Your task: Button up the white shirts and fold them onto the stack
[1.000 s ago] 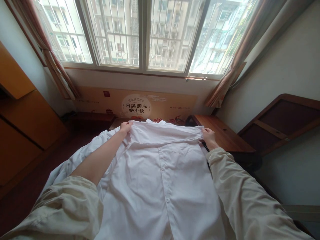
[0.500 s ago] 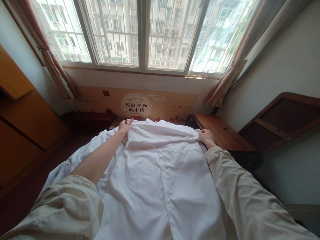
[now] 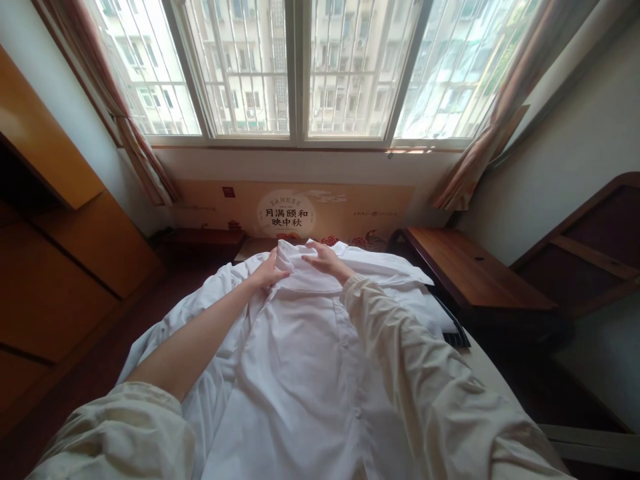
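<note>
A white button-front shirt (image 3: 300, 353) lies spread in front of me, its far part folded over near the collar (image 3: 341, 248). My left hand (image 3: 269, 270) is at the far left shoulder, fingers partly hidden behind the cloth and thumb in front, closed on the shirt. Just to its right, my right hand (image 3: 325, 259) reaches over the folded part. Its thumb and forefinger are apart at the fabric, and I see no cloth pinched between them. Bunched white fabric (image 3: 200, 313) lies left of the shirt.
A black-striped item (image 3: 455, 339) shows at the shirt's right edge, on a pale surface (image 3: 493, 373). A wooden desk (image 3: 475, 270) stands at right, orange cabinets (image 3: 70, 267) at left. Ahead are a printed board (image 3: 360, 207) and barred windows (image 3: 295, 73) with curtains (image 3: 135, 140).
My right hand has let go of the right shoulder and moved left, close to my left hand. The shirt's right side has dropped, uncovering the striped item. My view has shifted slightly left.
</note>
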Demonstrator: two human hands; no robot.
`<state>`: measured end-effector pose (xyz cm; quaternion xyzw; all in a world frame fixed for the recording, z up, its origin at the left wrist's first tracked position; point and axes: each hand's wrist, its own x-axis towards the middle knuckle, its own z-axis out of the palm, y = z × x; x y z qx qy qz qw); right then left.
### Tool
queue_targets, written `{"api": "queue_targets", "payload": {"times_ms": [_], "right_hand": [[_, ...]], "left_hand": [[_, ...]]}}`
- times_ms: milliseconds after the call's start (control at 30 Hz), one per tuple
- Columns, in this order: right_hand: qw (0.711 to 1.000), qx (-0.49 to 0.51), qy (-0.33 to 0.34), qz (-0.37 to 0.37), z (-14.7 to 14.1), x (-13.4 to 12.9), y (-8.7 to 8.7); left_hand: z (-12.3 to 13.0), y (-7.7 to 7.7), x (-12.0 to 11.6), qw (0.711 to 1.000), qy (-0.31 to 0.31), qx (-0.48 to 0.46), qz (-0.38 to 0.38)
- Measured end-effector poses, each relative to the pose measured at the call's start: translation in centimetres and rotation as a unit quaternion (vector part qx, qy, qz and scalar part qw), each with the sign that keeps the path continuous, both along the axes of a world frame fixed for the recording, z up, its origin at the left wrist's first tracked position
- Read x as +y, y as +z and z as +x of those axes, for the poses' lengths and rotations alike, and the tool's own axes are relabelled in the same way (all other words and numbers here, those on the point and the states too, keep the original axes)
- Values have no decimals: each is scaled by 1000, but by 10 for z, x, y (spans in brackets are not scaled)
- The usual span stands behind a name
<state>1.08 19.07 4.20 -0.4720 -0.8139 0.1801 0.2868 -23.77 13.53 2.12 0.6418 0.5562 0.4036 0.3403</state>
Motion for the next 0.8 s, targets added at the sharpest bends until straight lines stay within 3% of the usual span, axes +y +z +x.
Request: {"api": "queue_targets", "payload": {"times_ms": [167, 267, 533, 667, 800], "right_hand": [[990, 86, 14, -115, -54, 11, -14], [983, 139, 15, -122, -68, 16, -16], [979, 164, -10, -118, -75, 27, -12], [982, 148, -76, -85, -72, 31, -4], [983, 100, -148, -32, -68, 33, 5]], "left_hand": [[-1, -6, -5, 999, 11, 36, 16], [-4, -11, -4, 999, 19, 46, 16], [-8, -18, -1, 996, -14, 83, 20], [-5, -13, -5, 994, 12, 112, 10], [3, -6, -11, 977, 33, 208, -8]]}}
